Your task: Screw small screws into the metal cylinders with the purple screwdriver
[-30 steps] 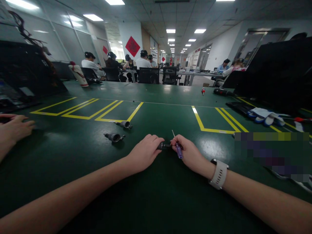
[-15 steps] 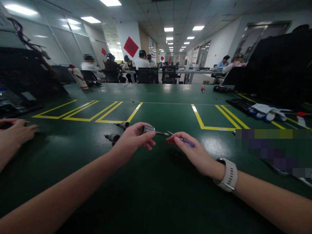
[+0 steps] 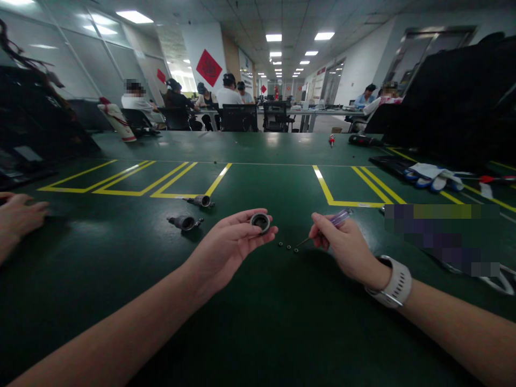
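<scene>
My left hand (image 3: 237, 236) grips a round metal part (image 3: 260, 222) by its edge, its hollow end facing me. In my right hand (image 3: 342, 242) is a thin screwdriver with a clear purple handle (image 3: 341, 217), its tip pointing down and left. Near that tip, three small dark rings (image 3: 288, 247) lie in a row on the green table (image 3: 258, 322). Left of my left hand rest two metal parts with open round ends, one (image 3: 201, 201) farther back and one (image 3: 185, 222) nearer, with small pieces beside their openings.
Another person's hand (image 3: 24, 217) is at the left edge. White and blue gloves (image 3: 433, 176) lie on the right, behind a pixelated area. Yellow tape (image 3: 355, 204) marks the table. A red-tipped tool (image 3: 331, 140) and a white and red bottle (image 3: 119, 122) stand farther back. People sit beyond.
The metal part has turned so its opening faces me. My right hand has moved right and changed its hold on the screwdriver. The three rings now show clearly on the table.
</scene>
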A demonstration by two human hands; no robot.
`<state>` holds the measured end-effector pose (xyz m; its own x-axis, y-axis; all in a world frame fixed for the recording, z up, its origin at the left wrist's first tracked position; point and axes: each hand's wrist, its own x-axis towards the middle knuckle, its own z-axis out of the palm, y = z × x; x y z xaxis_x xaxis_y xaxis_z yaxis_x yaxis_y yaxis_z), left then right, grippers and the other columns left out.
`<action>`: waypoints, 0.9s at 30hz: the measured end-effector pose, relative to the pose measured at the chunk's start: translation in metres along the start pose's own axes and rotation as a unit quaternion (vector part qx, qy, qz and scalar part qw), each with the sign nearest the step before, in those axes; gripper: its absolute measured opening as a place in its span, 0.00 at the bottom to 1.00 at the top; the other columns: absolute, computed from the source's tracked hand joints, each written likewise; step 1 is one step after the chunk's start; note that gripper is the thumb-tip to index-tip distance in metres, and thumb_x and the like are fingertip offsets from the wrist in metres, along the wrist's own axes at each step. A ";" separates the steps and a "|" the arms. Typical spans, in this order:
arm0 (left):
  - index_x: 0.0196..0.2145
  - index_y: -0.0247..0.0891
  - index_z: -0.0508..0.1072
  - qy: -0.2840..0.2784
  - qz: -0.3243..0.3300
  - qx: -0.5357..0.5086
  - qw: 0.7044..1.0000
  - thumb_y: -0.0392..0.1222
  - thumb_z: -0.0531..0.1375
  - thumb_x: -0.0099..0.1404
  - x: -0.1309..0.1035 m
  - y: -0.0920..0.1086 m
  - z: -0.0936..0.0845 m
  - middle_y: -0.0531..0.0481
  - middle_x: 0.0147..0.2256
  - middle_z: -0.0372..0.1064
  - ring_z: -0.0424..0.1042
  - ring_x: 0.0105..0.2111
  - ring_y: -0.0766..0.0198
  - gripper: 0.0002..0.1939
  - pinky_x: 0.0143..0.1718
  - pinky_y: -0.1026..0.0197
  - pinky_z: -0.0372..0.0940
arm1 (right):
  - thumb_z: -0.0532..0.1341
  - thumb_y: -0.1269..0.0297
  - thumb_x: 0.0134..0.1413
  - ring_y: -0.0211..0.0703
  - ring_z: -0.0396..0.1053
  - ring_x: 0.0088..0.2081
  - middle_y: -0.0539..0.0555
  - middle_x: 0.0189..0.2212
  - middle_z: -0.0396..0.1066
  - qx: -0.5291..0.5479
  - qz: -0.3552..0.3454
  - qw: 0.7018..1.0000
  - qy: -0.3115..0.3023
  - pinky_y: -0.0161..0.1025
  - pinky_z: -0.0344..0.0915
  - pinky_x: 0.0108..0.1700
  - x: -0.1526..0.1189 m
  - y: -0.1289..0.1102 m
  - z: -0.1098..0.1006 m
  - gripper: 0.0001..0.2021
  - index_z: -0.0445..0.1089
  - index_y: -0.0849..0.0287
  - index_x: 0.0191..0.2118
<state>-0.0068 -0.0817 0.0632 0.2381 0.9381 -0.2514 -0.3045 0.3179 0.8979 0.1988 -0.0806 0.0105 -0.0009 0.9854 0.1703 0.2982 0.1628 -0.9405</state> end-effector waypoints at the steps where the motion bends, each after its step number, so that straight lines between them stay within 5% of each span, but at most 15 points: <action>1: 0.39 0.30 0.71 -0.001 -0.006 0.008 1.000 0.23 0.55 0.55 -0.002 -0.001 -0.001 0.42 0.39 0.72 0.74 0.38 0.60 0.14 0.47 0.57 0.68 | 0.53 0.49 0.55 0.34 0.62 0.20 0.48 0.16 0.64 -0.008 -0.005 1.000 0.005 0.34 0.57 0.22 0.000 0.000 -0.001 0.21 0.69 0.60 0.22; 14: 0.43 0.31 0.71 -0.007 -0.039 0.070 0.997 0.24 0.57 0.55 -0.010 -0.006 0.002 0.42 0.41 0.71 0.72 0.39 0.61 0.17 0.47 0.56 0.67 | 0.51 0.53 0.58 0.35 0.63 0.20 0.48 0.16 0.64 -0.123 -0.060 0.990 -0.036 0.35 0.58 0.23 -0.011 -0.013 0.002 0.20 0.67 0.59 0.21; 20: 0.43 0.33 0.71 -0.002 -0.029 0.097 0.995 0.26 0.59 0.54 -0.009 -0.012 0.001 0.43 0.41 0.71 0.72 0.40 0.61 0.17 0.48 0.54 0.65 | 0.53 0.52 0.56 0.36 0.62 0.21 0.49 0.17 0.65 0.035 -0.047 0.998 0.034 0.34 0.59 0.22 -0.014 -0.009 0.003 0.19 0.68 0.59 0.23; 23: 0.42 0.34 0.71 -0.008 -0.027 0.111 0.993 0.27 0.60 0.53 -0.009 -0.016 -0.001 0.44 0.42 0.71 0.72 0.40 0.61 0.17 0.49 0.54 0.64 | 0.53 0.55 0.58 0.36 0.63 0.22 0.50 0.20 0.66 0.096 -0.116 0.988 0.032 0.34 0.60 0.22 -0.022 -0.017 0.003 0.16 0.69 0.58 0.25; 27: 0.41 0.35 0.72 -0.022 -0.024 0.123 0.992 0.29 0.61 0.51 -0.011 -0.020 0.000 0.46 0.41 0.72 0.71 0.40 0.60 0.17 0.49 0.53 0.63 | 0.52 0.64 0.59 0.37 0.65 0.25 0.50 0.23 0.68 0.003 -0.226 0.973 -0.041 0.35 0.61 0.26 -0.037 -0.034 0.005 0.12 0.69 0.57 0.28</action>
<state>-0.0030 -0.0980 0.0478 0.2887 0.9142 -0.2844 -0.0597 0.3137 0.9477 0.1839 -0.1228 0.0343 -0.2072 0.8140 0.5427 0.2446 0.5802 -0.7769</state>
